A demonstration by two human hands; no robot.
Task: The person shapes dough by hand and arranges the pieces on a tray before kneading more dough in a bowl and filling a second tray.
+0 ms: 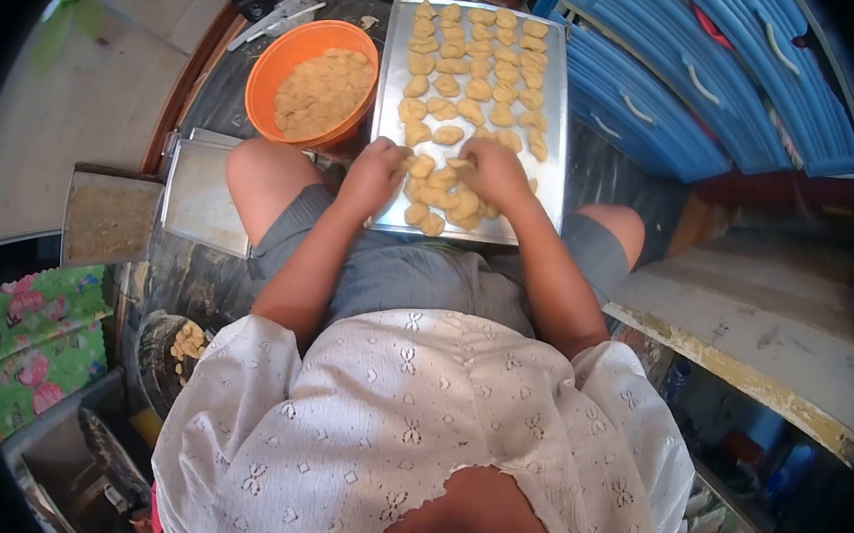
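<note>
A metal baking tray [551, 174] rests on my lap and carries rows of small yellowish dough pieces [479, 90]. Close to me on the tray, more of the pieces lie in a loose pile [447, 198]. My left hand [377, 178] is over the tray's left edge, fingertips closed on a dough piece at the pile's side. At the pile's right side, my right hand [493, 172] pinches another dough piece with thumb and fingers. Both pieces are partly hidden by my fingers.
An orange bowl [258, 92] of more dough pieces stands left of the tray. Flat metal trays [206, 193] lie by my left knee. Blue drawers [651, 73] stand at the right, above a worn wooden shelf [775, 292]. A dark pan [159, 350] with scraps sits lower left.
</note>
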